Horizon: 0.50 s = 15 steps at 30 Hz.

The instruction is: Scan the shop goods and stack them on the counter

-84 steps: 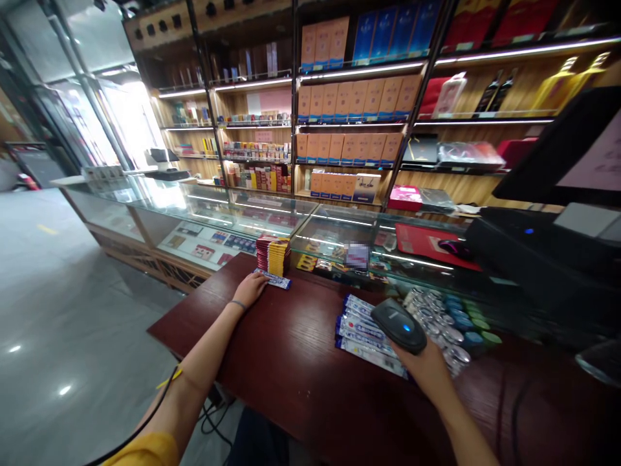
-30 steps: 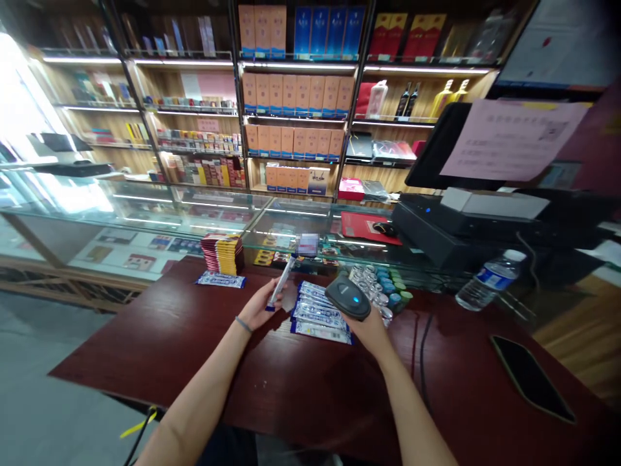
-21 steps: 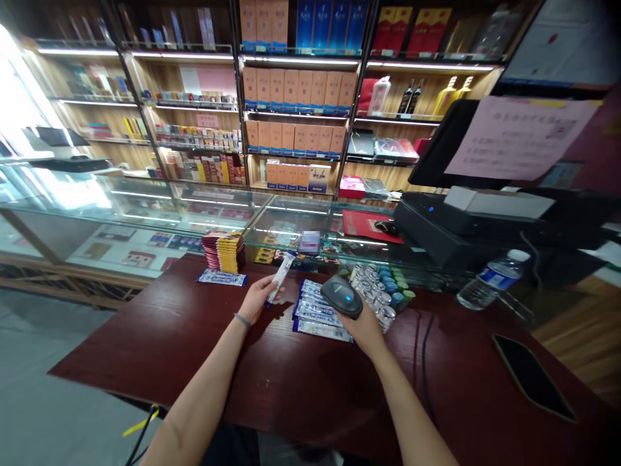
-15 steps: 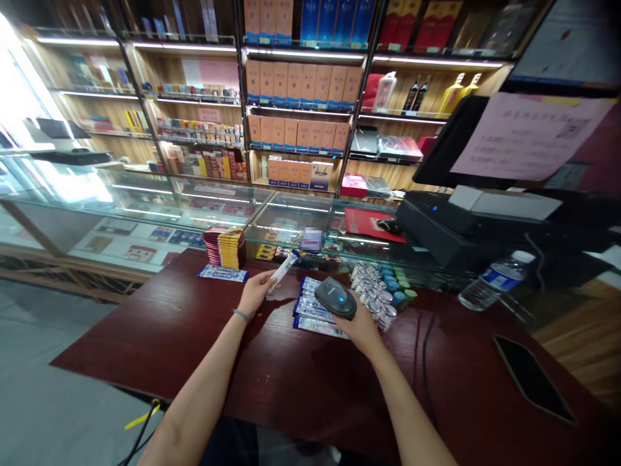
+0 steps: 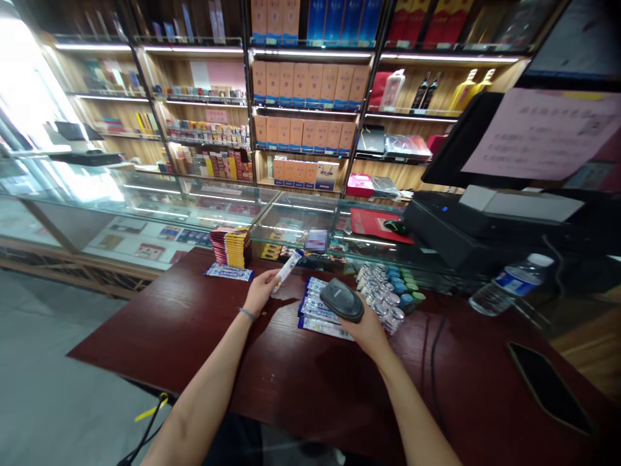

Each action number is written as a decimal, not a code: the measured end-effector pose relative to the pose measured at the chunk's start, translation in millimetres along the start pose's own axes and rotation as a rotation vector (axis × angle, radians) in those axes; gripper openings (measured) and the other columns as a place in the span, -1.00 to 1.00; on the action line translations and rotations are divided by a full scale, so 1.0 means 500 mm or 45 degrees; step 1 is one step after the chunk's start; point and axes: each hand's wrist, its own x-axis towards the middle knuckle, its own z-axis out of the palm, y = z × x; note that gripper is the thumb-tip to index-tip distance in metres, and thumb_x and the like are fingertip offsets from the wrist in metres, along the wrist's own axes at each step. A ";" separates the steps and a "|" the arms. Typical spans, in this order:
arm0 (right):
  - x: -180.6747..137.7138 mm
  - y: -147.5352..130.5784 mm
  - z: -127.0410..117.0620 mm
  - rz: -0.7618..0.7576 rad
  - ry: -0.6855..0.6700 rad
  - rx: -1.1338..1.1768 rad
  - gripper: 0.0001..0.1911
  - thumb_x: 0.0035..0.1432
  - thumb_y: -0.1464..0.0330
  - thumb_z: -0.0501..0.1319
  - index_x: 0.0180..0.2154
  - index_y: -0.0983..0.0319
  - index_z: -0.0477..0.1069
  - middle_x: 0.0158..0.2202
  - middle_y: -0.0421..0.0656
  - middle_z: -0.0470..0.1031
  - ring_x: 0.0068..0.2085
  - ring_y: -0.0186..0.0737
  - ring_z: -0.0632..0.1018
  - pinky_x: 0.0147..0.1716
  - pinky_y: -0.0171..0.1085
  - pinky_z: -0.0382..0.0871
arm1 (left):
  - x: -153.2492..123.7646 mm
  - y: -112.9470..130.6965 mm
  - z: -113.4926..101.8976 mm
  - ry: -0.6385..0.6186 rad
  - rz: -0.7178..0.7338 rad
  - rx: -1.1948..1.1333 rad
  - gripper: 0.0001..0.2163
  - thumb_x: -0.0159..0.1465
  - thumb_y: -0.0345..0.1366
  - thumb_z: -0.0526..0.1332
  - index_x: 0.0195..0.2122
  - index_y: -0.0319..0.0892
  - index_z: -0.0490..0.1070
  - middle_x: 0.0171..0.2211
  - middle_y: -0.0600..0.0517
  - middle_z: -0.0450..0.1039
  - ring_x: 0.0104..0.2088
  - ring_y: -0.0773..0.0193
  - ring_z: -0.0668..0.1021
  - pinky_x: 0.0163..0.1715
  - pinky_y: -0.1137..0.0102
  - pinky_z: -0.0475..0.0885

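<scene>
Holding a slim packet (image 5: 287, 271) in your left hand (image 5: 259, 291), fingers clamped, long axis tilted up and away to the right; right hand (image 5: 365, 327) grips a scanner (image 5: 341, 300).

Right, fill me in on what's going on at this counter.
The left hand holds a slim blue-and-white packet up off the dark red table. The right hand grips a black scanner above a row of like packets lying flat. A lone packet lies apart, by a red and yellow stack.
</scene>
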 end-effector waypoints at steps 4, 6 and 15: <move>0.007 0.012 0.002 0.000 0.022 0.079 -0.43 -0.09 0.25 0.33 0.02 0.20 0.39 -0.14 -0.07 0.62 -0.15 -0.04 0.62 -0.11 -0.14 0.50 | -0.006 0.006 0.005 0.141 0.222 0.119 -0.67 0.22 -0.10 0.27 -0.08 -0.18 0.51 -0.15 -0.07 0.59 -0.14 0.15 0.60 -0.11 0.33 0.45; 0.008 0.012 0.000 -0.020 0.036 0.107 -0.45 -0.08 0.24 0.33 0.01 0.20 0.40 -0.15 -0.08 0.62 -0.15 -0.04 0.62 -0.10 -0.13 0.49 | -0.008 0.017 0.002 0.211 0.287 0.156 -0.72 0.24 -0.13 0.26 -0.09 -0.14 0.49 -0.16 -0.05 0.58 -0.13 0.16 0.60 -0.08 0.31 0.45; 0.003 0.005 -0.010 -0.008 0.144 0.074 -0.47 -0.03 0.16 0.34 -0.02 0.25 0.44 -0.21 -0.08 0.63 -0.21 -0.05 0.62 -0.18 -0.16 0.50 | -0.013 0.063 -0.198 0.357 0.608 0.909 -0.86 0.32 -0.26 0.15 -0.18 -0.08 0.48 -0.15 -0.07 0.50 -0.07 0.12 0.51 0.01 0.26 0.39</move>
